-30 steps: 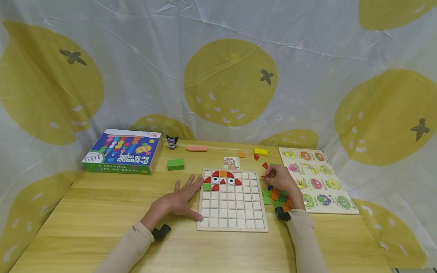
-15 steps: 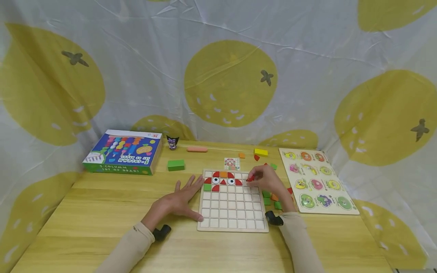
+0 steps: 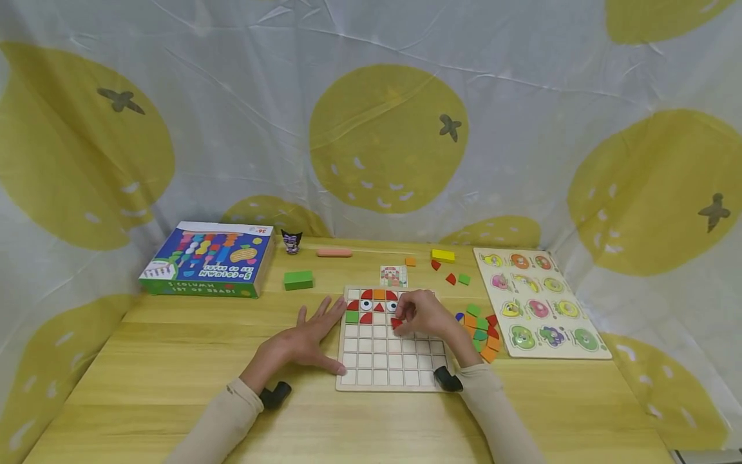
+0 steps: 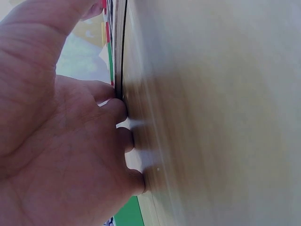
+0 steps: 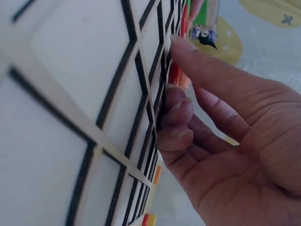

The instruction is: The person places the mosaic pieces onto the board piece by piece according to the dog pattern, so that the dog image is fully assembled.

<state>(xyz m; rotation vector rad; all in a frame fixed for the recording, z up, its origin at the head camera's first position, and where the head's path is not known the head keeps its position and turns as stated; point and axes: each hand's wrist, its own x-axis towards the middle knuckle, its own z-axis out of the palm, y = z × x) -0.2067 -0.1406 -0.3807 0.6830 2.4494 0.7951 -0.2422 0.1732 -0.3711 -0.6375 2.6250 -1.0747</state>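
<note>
A white grid board (image 3: 400,364) in a wooden frame lies on the table, with red, orange and green pieces and two eye tiles in its top rows. My right hand (image 3: 413,317) is over the board's middle and pinches a small red piece (image 3: 397,323) against a cell. In the right wrist view its fingertips (image 5: 181,106) sit on the grid lines, with the red piece (image 5: 175,73) by the index finger. My left hand (image 3: 310,334) lies flat and open on the table, its fingers touching the board's left edge (image 4: 121,52).
A pile of loose coloured pieces (image 3: 480,328) lies right of the board, beside a fruit puzzle board (image 3: 539,303). A pattern card (image 3: 393,276), yellow block (image 3: 443,256), green block (image 3: 298,280), pink piece (image 3: 334,252), small figurine (image 3: 292,241) and blue box (image 3: 209,258) sit farther back.
My right hand has carried a red piece left from the loose pile onto the board's middle. The left hand has stayed flat by the board.
</note>
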